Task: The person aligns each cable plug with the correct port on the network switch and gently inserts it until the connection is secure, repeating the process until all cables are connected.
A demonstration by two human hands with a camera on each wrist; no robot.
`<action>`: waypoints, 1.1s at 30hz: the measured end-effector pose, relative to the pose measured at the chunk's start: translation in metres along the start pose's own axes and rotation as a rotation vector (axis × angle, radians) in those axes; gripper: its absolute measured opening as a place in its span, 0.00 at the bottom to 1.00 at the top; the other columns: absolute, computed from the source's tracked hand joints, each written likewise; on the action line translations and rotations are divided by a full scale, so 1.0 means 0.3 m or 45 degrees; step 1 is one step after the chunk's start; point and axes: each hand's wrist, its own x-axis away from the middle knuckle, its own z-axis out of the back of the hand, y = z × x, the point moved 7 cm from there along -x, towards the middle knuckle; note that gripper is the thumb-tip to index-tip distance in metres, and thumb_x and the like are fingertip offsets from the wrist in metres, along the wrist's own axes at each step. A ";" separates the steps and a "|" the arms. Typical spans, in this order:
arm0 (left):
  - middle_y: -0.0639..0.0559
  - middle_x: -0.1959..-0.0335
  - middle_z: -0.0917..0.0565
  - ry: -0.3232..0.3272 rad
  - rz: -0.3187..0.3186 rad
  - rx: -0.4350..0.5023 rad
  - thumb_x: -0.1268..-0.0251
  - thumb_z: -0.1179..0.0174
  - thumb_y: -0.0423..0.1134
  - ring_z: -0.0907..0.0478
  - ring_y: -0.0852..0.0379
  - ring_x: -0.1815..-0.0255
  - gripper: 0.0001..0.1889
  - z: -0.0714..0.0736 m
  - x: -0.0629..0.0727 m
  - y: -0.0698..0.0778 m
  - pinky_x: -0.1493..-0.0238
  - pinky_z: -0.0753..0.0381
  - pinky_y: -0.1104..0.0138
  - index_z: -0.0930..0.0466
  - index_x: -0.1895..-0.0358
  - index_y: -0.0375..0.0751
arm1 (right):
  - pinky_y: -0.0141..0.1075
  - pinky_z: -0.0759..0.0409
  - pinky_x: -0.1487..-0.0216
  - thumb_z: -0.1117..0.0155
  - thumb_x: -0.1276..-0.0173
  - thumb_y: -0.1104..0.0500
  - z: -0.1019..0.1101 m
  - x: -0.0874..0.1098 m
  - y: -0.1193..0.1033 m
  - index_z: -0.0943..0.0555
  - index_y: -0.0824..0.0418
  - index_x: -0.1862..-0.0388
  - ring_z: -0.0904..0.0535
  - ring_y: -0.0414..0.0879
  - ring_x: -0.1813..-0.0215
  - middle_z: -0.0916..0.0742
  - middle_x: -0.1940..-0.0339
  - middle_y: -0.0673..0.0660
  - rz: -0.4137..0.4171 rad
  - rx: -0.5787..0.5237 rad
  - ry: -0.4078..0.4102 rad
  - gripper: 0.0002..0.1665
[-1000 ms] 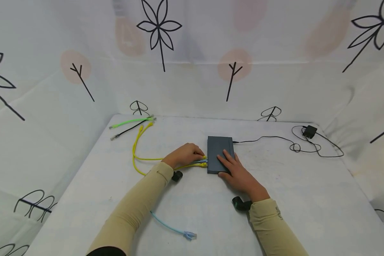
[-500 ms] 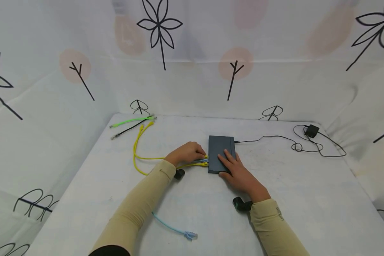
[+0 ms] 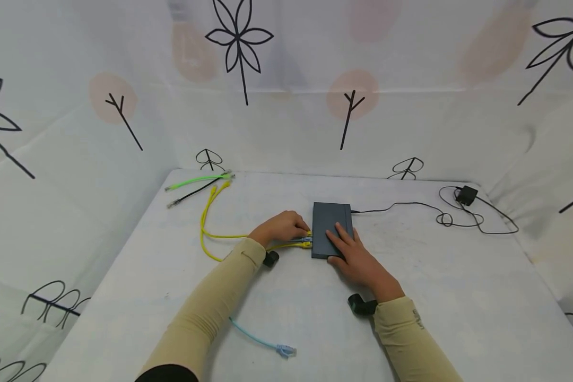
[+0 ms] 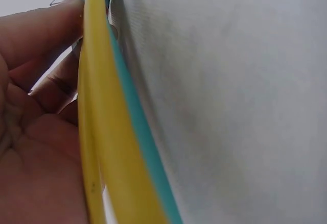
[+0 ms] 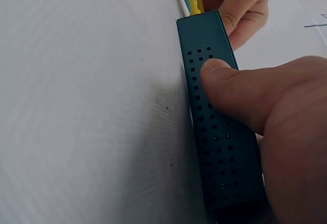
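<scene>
A flat dark grey network switch (image 3: 321, 231) lies on the white-covered table, its vented side wall (image 5: 214, 132) showing in the right wrist view. My left hand (image 3: 283, 226) pinches the end of a yellow network cable at the switch's left side; the fingertips partly hide the plug. Beside it, a light blue plug (image 3: 305, 240) and another yellow plug (image 3: 306, 245) sit at the same side. My right hand (image 3: 358, 260) holds the switch, fingers spread over its top and thumb (image 5: 219, 78) pressed on the vented wall. Yellow cable (image 4: 110, 106) and blue cable (image 4: 138, 112) run past my left palm.
Yellow cable ends (image 3: 226, 184), a green cable (image 3: 191, 183) and a black cable (image 3: 193, 195) lie at the back left. A light blue plug (image 3: 285, 350) lies near the front. A thin cord (image 3: 396, 203) joins the switch to a black power adapter (image 3: 467, 195) at the back right.
The whole head view has shifted slightly. Both hands keep their places, the left at the yellow plug and the right on the switch.
</scene>
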 end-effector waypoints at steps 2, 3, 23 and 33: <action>0.51 0.44 0.17 -0.001 0.009 0.005 0.28 0.46 0.40 0.23 0.55 0.39 0.15 -0.001 -0.006 0.001 0.39 0.25 0.63 0.17 0.44 0.44 | 0.71 0.43 0.34 0.45 0.27 0.45 0.001 0.002 0.003 0.47 0.48 0.21 0.64 0.73 0.23 0.51 0.19 0.59 -0.001 -0.005 0.003 0.40; 0.51 0.44 0.16 -0.002 0.017 0.004 0.28 0.46 0.41 0.23 0.55 0.39 0.15 -0.002 -0.008 0.001 0.39 0.25 0.64 0.17 0.44 0.45 | 0.71 0.43 0.35 0.45 0.27 0.45 0.002 0.003 0.004 0.47 0.48 0.21 0.64 0.73 0.23 0.51 0.19 0.59 0.001 -0.007 0.004 0.40; 0.59 0.56 0.14 -0.020 0.149 0.135 0.33 0.39 0.44 0.20 0.62 0.56 0.08 0.001 0.027 -0.063 0.52 0.21 0.65 0.13 0.56 0.53 | 0.69 0.46 0.32 0.45 0.27 0.44 -0.001 0.007 0.017 0.46 0.45 0.21 0.66 0.69 0.21 0.51 0.18 0.55 0.024 -0.109 -0.003 0.39; 0.59 0.66 0.14 0.064 0.072 0.074 0.33 0.39 0.44 0.22 0.62 0.66 0.07 0.014 0.028 -0.044 0.60 0.22 0.67 0.12 0.65 0.52 | 0.69 0.45 0.32 0.43 0.28 0.44 0.003 0.007 0.018 0.45 0.45 0.22 0.66 0.69 0.21 0.51 0.18 0.55 0.022 -0.130 0.012 0.40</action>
